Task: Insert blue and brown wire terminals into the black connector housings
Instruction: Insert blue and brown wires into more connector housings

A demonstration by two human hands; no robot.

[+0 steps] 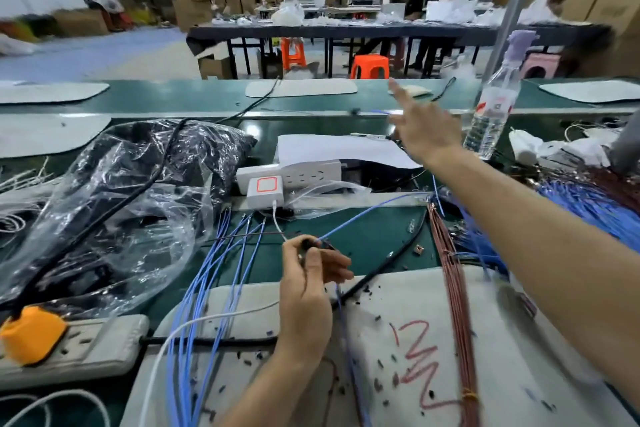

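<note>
My left hand (310, 282) pinches a small black connector housing (307, 243) above the white mat (398, 340); a blue wire (363, 215) and a thin brown wire run out of it. My right hand (420, 128) is stretched far forward over the bench with fingers spread, holding nothing, blurred by motion. A bundle of brown wires (457, 305) lies along the mat's right side. Several loose blue wires (211, 281) fan out to the left of my left hand. More blue wires (588, 208) are heaped at the right. Small black housings (377, 385) are scattered on the mat.
A clear plastic bag of dark parts (138, 191) fills the left. A white power strip with a charger (287, 177) sits mid-bench, another strip with an orange plug (34, 336) at the near left. A water bottle (491, 111) stands right of my right hand. Two people sit at a far table.
</note>
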